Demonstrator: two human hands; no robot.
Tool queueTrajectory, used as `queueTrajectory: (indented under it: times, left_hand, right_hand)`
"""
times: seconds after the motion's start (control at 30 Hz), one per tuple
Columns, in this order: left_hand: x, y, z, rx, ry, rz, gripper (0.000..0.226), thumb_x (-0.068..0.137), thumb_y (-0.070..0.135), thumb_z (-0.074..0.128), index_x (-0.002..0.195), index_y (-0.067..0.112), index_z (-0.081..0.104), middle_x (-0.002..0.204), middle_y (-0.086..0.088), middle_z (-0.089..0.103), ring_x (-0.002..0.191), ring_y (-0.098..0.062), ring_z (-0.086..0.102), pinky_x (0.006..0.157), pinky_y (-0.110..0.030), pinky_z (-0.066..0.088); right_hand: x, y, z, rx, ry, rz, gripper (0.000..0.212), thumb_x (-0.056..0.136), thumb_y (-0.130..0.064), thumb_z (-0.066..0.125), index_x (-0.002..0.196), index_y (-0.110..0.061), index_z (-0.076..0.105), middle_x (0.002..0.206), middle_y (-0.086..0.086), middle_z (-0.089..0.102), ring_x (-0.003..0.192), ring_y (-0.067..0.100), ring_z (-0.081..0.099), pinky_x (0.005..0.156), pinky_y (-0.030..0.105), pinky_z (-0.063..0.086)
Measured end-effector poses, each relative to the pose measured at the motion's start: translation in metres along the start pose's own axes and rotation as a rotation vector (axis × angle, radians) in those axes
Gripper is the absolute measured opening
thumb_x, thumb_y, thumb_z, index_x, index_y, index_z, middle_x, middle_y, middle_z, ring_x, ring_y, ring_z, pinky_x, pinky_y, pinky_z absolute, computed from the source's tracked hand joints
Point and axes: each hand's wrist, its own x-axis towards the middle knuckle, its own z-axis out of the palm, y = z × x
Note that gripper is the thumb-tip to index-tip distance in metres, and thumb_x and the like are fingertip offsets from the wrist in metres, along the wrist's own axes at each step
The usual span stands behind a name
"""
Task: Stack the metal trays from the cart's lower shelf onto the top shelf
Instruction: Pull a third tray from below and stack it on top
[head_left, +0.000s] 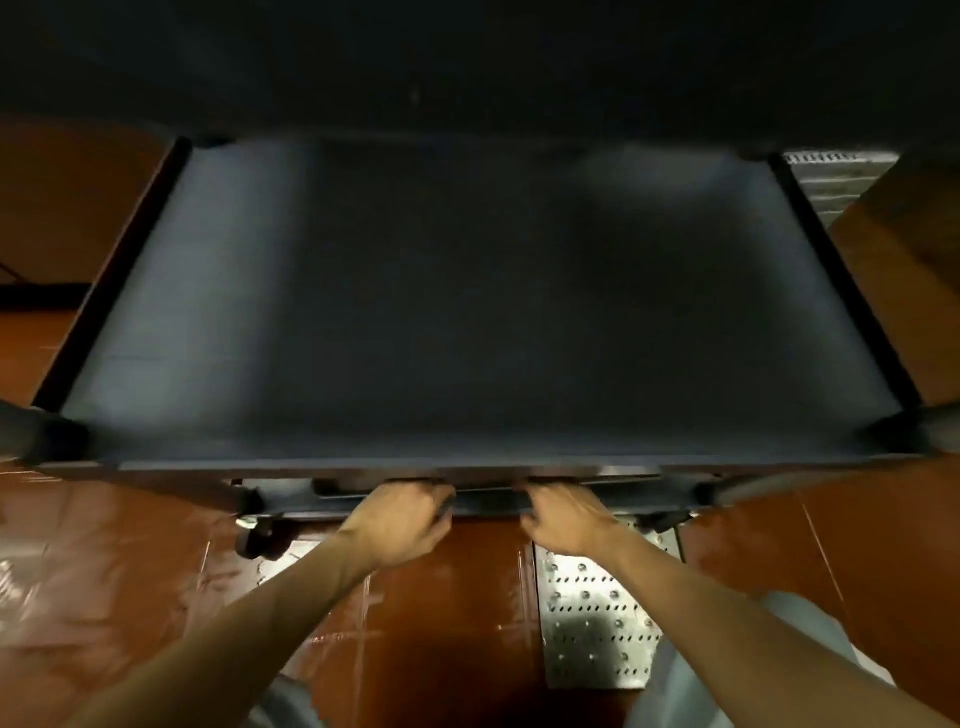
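The left hand (402, 519) is in the lower middle of the frame, just under the front edge of the cart's top shelf (467, 312). Its fingers are curled closed, and they reach in over the near edge of a dark metal tray (488, 500) on the lower shelf. The fingertips are hidden under the top shelf, so the grip itself is only partly visible, but the hand looks closed on the tray edge. The right hand (563, 522) is just beside it, a little to the right, with the same curled shape and the same contact on the tray's near edge. The two hands are near each other but apart, and a short piece of the tray edge shows between them.

Only a thin dark strip of the tray is visible, running left to right across the lower middle of the frame. Its long visible side is parallel to the front edge of the top shelf. How many trays lie there I cannot tell, because the top shelf covers them.

The top shelf is a wide, flat, dark grey surface that fills the centre of the frame. Below it, a caster wheel (257, 538) shows at the lower left. The floor (104, 571) is shiny red-brown tile, and a perforated metal plate (597, 623) lies in it at the lower right.
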Motion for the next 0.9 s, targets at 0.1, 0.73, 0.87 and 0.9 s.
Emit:
queueTrajectory:
  times: [0.1, 0.73, 0.87, 0.9]
  left_hand:
    - [0.027, -0.018, 0.028, 0.005, -0.098, -0.174, 0.037, 0.099, 0.044, 0.038, 0.115, 0.018, 0.061, 0.094, -0.005, 0.07, 0.082, -0.019, 0.068, 0.062, -0.021, 0.042]
    - [0.093, -0.054, 0.116, -0.055, -0.221, -0.251, 0.033, 0.097, 0.022, 0.054, 0.129, 0.018, 0.055, 0.13, -0.01, 0.056, 0.115, -0.026, 0.055, 0.098, -0.036, 0.047]
    - [0.095, -0.055, 0.119, -0.013, -0.193, -0.265, 0.031, 0.099, 0.024, 0.05, 0.129, 0.017, 0.055, 0.131, -0.01, 0.058, 0.115, -0.026, 0.056, 0.099, -0.037, 0.047]
    - [0.095, -0.056, 0.12, 0.014, -0.189, -0.261, 0.031, 0.099, 0.024, 0.05, 0.129, 0.016, 0.054, 0.131, -0.011, 0.058, 0.115, -0.026, 0.056, 0.099, -0.037, 0.047]
  right_hand:
    - [0.028, 0.018, 0.023, 0.0, 0.008, 0.072, 0.03, 0.091, -0.031, 0.05, 0.115, -0.015, 0.054, 0.108, 0.01, 0.063, 0.087, 0.024, 0.061, 0.069, 0.025, 0.042]
    - [0.113, 0.066, 0.106, -0.137, 0.216, 0.109, 0.019, 0.1, -0.035, 0.042, 0.11, -0.022, 0.052, 0.103, 0.006, 0.058, 0.078, 0.012, 0.051, 0.067, 0.023, 0.038]
    - [0.117, 0.064, 0.107, -0.138, 0.236, 0.063, 0.023, 0.101, -0.035, 0.042, 0.113, -0.02, 0.053, 0.105, 0.006, 0.057, 0.083, 0.015, 0.05, 0.068, 0.022, 0.037]
    - [0.118, 0.063, 0.107, -0.141, 0.245, 0.062, 0.023, 0.1, -0.035, 0.042, 0.114, -0.019, 0.052, 0.106, 0.007, 0.057, 0.083, 0.015, 0.05, 0.066, 0.022, 0.036]
